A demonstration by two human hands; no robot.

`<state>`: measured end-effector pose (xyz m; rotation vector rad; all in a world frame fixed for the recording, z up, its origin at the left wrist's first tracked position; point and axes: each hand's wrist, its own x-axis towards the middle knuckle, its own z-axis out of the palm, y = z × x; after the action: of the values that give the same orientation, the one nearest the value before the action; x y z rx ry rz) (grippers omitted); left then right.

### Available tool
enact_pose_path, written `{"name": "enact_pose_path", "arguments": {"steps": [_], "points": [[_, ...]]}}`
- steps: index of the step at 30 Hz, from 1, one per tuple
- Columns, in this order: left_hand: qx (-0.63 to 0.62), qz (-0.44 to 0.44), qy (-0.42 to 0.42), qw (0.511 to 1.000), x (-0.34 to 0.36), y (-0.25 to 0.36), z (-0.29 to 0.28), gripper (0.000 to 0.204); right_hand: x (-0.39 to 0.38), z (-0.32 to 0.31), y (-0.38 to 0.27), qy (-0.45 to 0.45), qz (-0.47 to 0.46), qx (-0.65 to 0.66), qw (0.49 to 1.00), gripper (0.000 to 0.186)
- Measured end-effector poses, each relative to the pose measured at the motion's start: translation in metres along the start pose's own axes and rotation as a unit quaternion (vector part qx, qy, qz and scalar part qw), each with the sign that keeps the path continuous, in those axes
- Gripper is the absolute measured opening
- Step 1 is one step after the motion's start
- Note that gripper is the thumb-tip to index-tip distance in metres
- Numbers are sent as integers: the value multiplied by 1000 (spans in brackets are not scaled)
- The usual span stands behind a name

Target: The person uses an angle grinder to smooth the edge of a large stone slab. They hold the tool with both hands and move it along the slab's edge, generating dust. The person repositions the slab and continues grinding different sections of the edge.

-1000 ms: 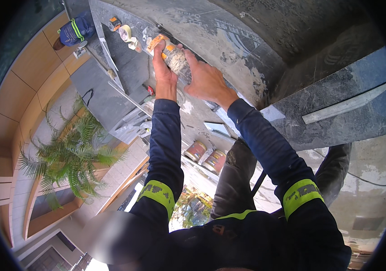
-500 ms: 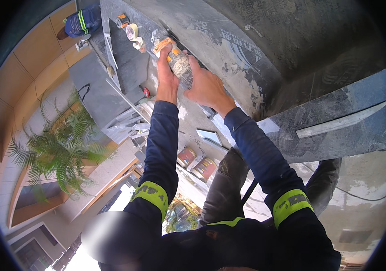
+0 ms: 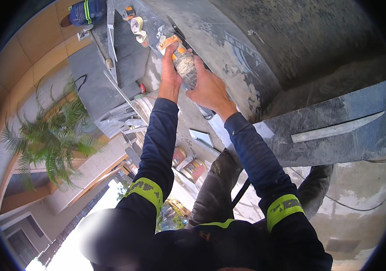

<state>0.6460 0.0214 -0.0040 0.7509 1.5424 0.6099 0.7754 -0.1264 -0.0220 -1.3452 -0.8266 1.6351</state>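
Both my hands are closed around a dusty, paste-caked power tool [image 3: 185,65] with an orange-and-grey body; its exact kind is hard to make out. My left hand [image 3: 170,74] grips it from the left, thumb along the orange part. From the right, my right hand [image 3: 213,90] wraps the lower grey part, its fingers partly hidden. The tool is over the edge of a dark, dust-smeared slab [image 3: 242,49]. A roll of tape [image 3: 136,25] and an orange-and-black tape measure [image 3: 128,13] lie beyond my left hand.
A pale narrow strip [image 3: 337,127] lies on a dark ledge [image 3: 351,101] at right. Paint-type buckets [image 3: 194,170] stand below my forearms. Slab offcuts [image 3: 120,113] and a palm plant [image 3: 50,144] are at left. Another person [image 3: 87,13] is at far left.
My view has shifted slightly, so the ledge and buckets sit a little further left. Both hands keep their grip on the power tool.
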Motion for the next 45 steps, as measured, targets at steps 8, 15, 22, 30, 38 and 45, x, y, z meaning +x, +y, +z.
{"name": "enact_pose_path", "arguments": {"steps": [8, 15, 22, 30, 38, 45], "points": [[6, -4, 7, 1000, 0, 0, 0, 46, -2, 3, 0, 12, 7, -13, 1000, 112], [13, -28, 14, 999, 16, 14, -1, 41, 16, 6, -5, 15, -8, -1, 1000, 114], [23, -35, -5, 999, 6, 7, -5, 43, -3, 1, -3, 8, 14, 4, 1000, 108], [33, -3, -8, 999, 2, 4, -2, 40, -8, 0, 0, 9, 6, 11, 1000, 105], [25, 10, -7, 1000, -3, 2, 2, 39, -8, 1, 4, 9, -4, 4, 1000, 110], [18, 2, -16, 1000, -2, 2, 1, 41, -8, -2, 3, 4, -5, 9, 1000, 107]]}}
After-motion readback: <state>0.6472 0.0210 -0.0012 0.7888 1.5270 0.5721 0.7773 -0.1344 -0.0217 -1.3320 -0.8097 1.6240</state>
